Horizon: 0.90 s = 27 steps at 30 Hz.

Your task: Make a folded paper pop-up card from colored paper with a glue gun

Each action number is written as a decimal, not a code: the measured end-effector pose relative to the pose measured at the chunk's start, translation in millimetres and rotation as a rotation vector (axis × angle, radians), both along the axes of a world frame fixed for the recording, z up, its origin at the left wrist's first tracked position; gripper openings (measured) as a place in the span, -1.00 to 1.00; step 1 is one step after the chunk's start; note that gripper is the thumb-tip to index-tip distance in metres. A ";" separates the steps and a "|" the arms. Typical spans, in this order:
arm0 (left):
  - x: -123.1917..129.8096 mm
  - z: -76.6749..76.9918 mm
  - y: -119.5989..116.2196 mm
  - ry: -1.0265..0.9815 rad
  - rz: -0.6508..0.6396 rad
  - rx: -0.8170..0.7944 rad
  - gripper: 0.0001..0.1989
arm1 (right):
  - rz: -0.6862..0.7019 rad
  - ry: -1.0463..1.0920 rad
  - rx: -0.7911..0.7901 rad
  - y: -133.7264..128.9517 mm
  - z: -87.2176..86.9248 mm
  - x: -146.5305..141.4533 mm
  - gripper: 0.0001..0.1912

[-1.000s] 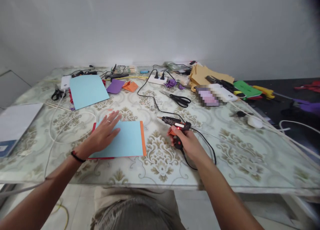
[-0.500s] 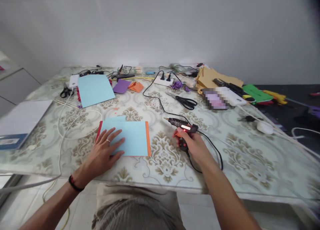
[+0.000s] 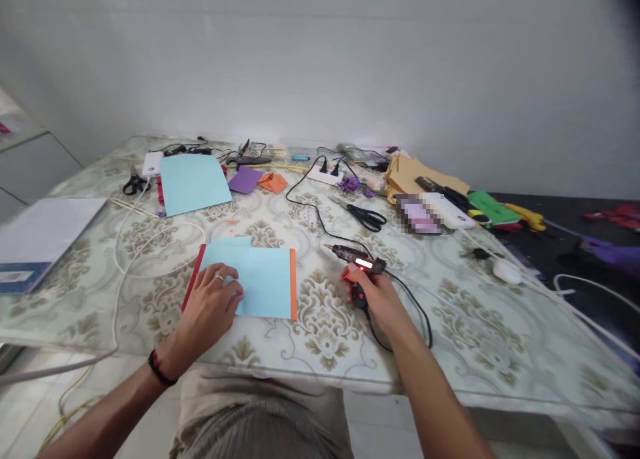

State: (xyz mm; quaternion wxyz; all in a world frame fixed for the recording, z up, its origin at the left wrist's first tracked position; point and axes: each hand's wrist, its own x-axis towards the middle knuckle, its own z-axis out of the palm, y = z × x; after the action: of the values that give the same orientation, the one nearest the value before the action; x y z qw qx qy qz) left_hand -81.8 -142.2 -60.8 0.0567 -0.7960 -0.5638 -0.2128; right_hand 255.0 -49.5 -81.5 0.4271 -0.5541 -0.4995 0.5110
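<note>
My left hand [image 3: 209,306] rests on the left half of a light blue paper sheet [image 3: 267,282]. Its fingers are bent but apart, and nothing shows in its grasp. An orange strip [image 3: 293,284] borders the sheet's right side, and a red strip [image 3: 195,278] runs along the left. A smaller blue piece [image 3: 235,242] peeks out behind the top edge. To the right, my right hand [image 3: 373,292] is closed around the handle of a black hot glue gun [image 3: 353,256], just above the table. Its nozzle points left, and a red light glows on it.
Black scissors [image 3: 367,217] lie beyond the glue gun, near a white power strip [image 3: 325,174]. Another blue sheet [image 3: 195,184], purple paper [image 3: 245,179] and orange paper [image 3: 273,182] lie at the back left. A white cable [image 3: 117,299] loops at left; brown paper [image 3: 425,174] sits back right.
My left hand's fingers, stretched flat on the blue paper before, have bent inward. My right hand still holds the glue gun. The whole view has shifted slightly.
</note>
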 end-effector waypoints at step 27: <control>-73.6 27.0 33.7 -0.500 0.517 -0.429 0.13 | 0.127 0.153 -0.089 -1.5 5.2 -81.6 -0.52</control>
State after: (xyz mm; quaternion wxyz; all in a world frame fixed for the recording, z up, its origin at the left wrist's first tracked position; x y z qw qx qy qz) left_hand -155.4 -108.5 -33.8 -0.1973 -0.5459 -0.7730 -0.2560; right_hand 173.3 -51.0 -76.3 0.4058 -0.4990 -0.4763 0.5996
